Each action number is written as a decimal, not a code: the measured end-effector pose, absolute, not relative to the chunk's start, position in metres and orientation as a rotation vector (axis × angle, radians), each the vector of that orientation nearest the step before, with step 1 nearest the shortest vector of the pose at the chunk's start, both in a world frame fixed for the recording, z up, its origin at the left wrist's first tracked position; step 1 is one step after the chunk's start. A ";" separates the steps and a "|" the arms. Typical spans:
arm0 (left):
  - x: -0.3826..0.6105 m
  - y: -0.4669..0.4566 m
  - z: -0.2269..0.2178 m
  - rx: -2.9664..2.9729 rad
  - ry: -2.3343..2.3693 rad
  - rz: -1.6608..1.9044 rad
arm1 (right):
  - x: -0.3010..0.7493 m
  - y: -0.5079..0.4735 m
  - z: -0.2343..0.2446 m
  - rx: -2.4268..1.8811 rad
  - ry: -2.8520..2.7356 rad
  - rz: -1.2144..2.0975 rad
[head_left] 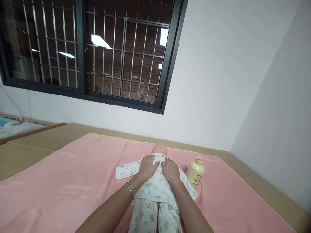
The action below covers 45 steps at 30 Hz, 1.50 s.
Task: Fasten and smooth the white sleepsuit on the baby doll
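A baby doll (pixel 159 149) lies on a pink mat, dressed in a white printed top (pixel 155 189) and matching trousers (pixel 145 215). Only the rounded head shows past the collar. My left hand (pixel 147 167) rests flat on the doll's upper chest at the left, fingers stretched toward the shoulder. On the opposite side my right hand (pixel 171 169) lies the same way, thumb pointing inward. One sleeve (pixel 127 169) spreads out to the left; the other is partly hidden behind my right forearm. Neither hand grips anything that I can see.
A yellow pump bottle (pixel 195 172) stands on the pink mat (pixel 73 174), right of the doll. The mat covers a wooden tabletop (pixel 31 139) against a white wall. A dark-framed window (pixel 84 94) with bars is above. Another wooden-edged surface (pixel 21 131) holds blue and white items at far left.
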<state>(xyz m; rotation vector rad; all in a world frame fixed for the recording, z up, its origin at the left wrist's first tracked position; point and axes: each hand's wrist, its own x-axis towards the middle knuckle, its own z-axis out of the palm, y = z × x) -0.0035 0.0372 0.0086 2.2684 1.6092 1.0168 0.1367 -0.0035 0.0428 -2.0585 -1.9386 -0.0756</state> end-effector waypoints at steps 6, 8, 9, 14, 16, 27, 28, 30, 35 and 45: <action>-0.002 0.033 0.017 2.297 1.527 0.992 | 0.134 -0.005 0.046 -1.949 -2.033 -0.120; 0.000 0.030 0.019 2.290 1.600 1.020 | 0.129 -0.008 0.046 -2.030 -1.955 -0.158; 0.001 0.028 0.020 2.289 1.636 1.034 | 0.126 -0.010 0.046 -2.073 -1.913 -0.178; 0.003 0.023 0.020 2.269 1.748 0.993 | 0.120 -0.015 0.045 -2.139 -1.792 -0.179; 0.002 0.026 0.017 2.239 1.758 0.975 | 0.122 -0.014 0.043 -2.086 -1.787 -0.173; -0.004 0.038 0.011 2.315 1.525 0.988 | 0.138 -0.006 0.035 -1.856 -1.951 -0.054; -0.004 0.037 0.013 2.333 1.514 0.994 | 0.137 -0.008 0.036 -1.863 -1.936 -0.081; -0.002 0.033 0.015 2.352 1.545 1.010 | 0.134 -0.012 0.035 -1.922 -1.875 -0.137; 0.001 0.022 0.015 2.339 1.710 1.055 | 0.129 -0.017 0.033 -2.002 -1.762 -0.215; 0.001 0.030 0.010 2.219 1.768 1.004 | 0.133 -0.007 0.029 -1.950 -1.748 -0.136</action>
